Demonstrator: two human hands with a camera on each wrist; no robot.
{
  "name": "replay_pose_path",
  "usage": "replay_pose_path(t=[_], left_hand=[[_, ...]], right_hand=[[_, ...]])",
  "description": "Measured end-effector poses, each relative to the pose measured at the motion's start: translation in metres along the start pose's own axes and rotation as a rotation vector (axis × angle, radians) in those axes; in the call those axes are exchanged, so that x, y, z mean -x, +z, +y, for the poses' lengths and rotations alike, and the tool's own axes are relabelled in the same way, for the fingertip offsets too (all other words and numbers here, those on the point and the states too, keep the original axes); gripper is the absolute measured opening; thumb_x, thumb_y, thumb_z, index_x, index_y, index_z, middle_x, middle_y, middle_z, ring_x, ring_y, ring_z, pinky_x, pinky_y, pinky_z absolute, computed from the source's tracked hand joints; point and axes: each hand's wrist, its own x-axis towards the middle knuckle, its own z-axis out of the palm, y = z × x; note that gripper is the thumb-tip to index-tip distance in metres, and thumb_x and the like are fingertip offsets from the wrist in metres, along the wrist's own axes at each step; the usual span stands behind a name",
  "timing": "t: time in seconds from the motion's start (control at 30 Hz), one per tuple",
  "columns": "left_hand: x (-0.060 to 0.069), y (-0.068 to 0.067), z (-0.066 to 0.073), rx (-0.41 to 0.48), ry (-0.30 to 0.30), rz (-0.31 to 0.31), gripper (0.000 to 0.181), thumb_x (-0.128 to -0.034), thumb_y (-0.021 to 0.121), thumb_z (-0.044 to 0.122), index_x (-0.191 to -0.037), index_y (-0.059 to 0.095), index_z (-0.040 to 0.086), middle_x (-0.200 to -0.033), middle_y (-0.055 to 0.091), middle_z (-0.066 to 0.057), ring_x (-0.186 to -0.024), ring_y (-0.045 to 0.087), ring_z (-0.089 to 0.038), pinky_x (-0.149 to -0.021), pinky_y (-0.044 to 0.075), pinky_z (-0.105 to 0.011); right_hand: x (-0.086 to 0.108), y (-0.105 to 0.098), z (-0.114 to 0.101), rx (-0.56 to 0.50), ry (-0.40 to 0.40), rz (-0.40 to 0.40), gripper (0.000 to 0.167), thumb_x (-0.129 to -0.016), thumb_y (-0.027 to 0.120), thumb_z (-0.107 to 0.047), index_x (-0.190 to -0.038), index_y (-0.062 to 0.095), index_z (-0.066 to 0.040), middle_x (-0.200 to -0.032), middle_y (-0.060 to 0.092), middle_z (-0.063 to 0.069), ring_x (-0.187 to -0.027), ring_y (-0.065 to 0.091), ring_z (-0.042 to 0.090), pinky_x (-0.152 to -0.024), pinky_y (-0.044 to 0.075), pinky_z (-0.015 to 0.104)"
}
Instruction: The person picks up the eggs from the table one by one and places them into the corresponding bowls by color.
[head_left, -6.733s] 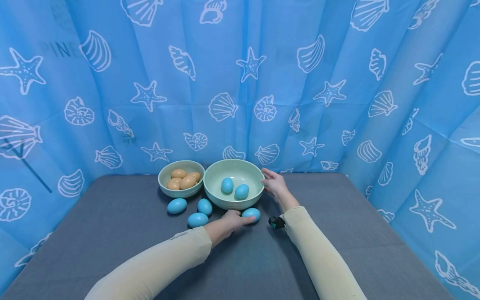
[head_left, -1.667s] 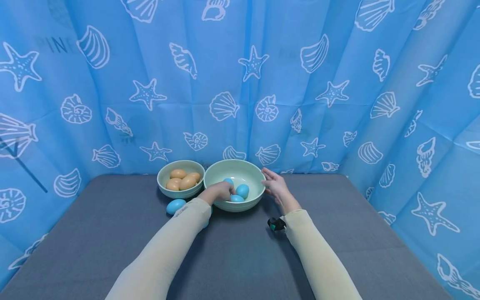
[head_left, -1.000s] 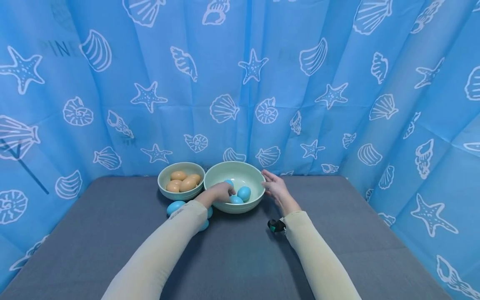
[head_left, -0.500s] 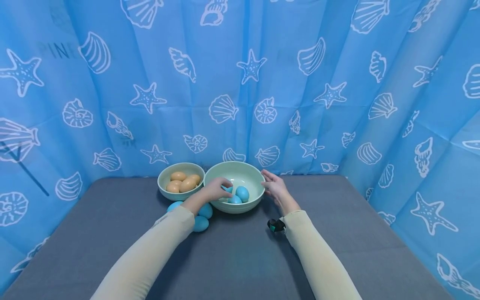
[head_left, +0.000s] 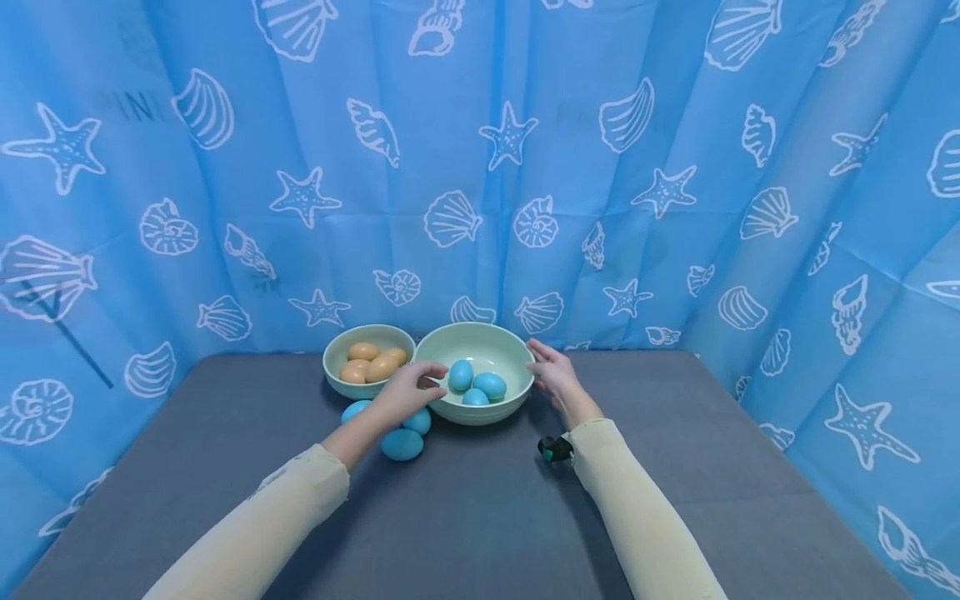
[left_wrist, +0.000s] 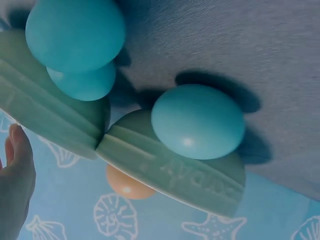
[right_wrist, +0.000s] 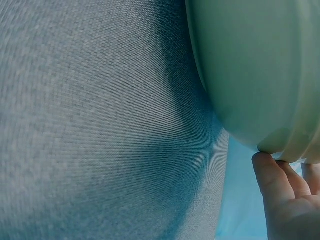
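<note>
In the head view my left hand hovers at the left rim of the large pale green bowl, fingers loosely bent and holding nothing. Inside that bowl lie three blue eggs. My right hand touches the bowl's right side; the right wrist view has its extended fingertips against the bowl's outer wall. Three more blue eggs rest on the table below my left hand, one partly hidden by the wrist. The left wrist view shows them close up, a blue egg nearest the small bowl.
A smaller green bowl with several brown eggs stands left of the large one, against it. Behind the grey table hangs a blue shell-print curtain. A black item hangs at my right wrist.
My left hand earlier gripped a blue egg in front of the large bowl, put it inside and let go. It has since drawn back left over the rim. My right hand stays at the bowl.
</note>
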Motion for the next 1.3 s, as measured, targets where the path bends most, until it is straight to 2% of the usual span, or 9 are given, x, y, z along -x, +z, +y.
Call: replay_pose_path(t=[0.3,0.5,0.67,0.87,1.1,1.3], left_hand=[[0.03,-0.008,-0.015,0.003,0.04,0.019,0.033,-0.0939,0.064,0.007,-0.125,0.061,-0.002,-0.121,0.063,-0.016,-0.107,0.061,-0.029,-0.09,0.053,-0.039],[0.044,-0.015,-0.021,-0.01,0.065,0.023,0.032,-0.0935,0.064,0.005,-0.124,0.06,-0.005,-0.121,0.062,-0.019,-0.108,0.061,-0.033,-0.093,0.051,-0.044],[0.054,-0.017,-0.027,-0.028,0.029,0.029,0.036,-0.0936,0.065,0.01,-0.126,0.059,-0.005,-0.122,0.062,-0.02,-0.11,0.06,-0.035,-0.092,0.052,-0.045],[0.059,-0.017,-0.036,-0.035,-0.045,0.041,0.045,-0.0924,0.068,0.016,-0.13,0.056,-0.004,-0.128,0.058,-0.022,-0.114,0.057,-0.038,-0.093,0.051,-0.047],[0.06,-0.015,-0.047,-0.073,-0.063,0.0,0.053,-0.0877,0.075,0.022,-0.129,0.056,-0.006,-0.125,0.059,-0.022,-0.112,0.057,-0.037,-0.091,0.051,-0.048],[0.06,-0.013,-0.052,-0.073,-0.091,-0.025,0.057,-0.0849,0.078,0.019,-0.13,0.054,-0.007,-0.127,0.058,-0.023,-0.117,0.055,-0.038,-0.096,0.048,-0.05]], right_hand=[[0.001,0.0,0.0,0.018,-0.006,-0.011,0.054,-0.102,0.044,-0.002,-0.153,0.032,-0.013,-0.157,0.029,0.005,-0.143,0.028,0.023,-0.109,0.039,0.043],[0.002,-0.001,0.0,0.015,-0.01,-0.016,0.054,-0.101,0.044,-0.002,-0.153,0.032,-0.013,-0.157,0.029,0.005,-0.143,0.029,0.024,-0.108,0.04,0.043],[0.001,-0.001,0.0,0.011,-0.007,-0.015,0.054,-0.101,0.044,-0.001,-0.153,0.032,-0.013,-0.157,0.029,0.005,-0.142,0.029,0.023,-0.108,0.04,0.042],[0.001,-0.002,-0.001,0.014,-0.001,-0.015,0.054,-0.102,0.044,-0.002,-0.153,0.032,-0.013,-0.157,0.029,0.004,-0.142,0.029,0.023,-0.108,0.04,0.042],[0.0,-0.003,0.0,0.012,-0.005,-0.012,0.054,-0.101,0.045,-0.002,-0.153,0.032,-0.013,-0.157,0.029,0.004,-0.142,0.029,0.023,-0.107,0.041,0.042],[-0.002,-0.002,0.003,0.033,-0.01,-0.015,0.054,-0.102,0.044,-0.002,-0.153,0.031,-0.012,-0.157,0.029,0.006,-0.142,0.029,0.025,-0.108,0.04,0.043]])
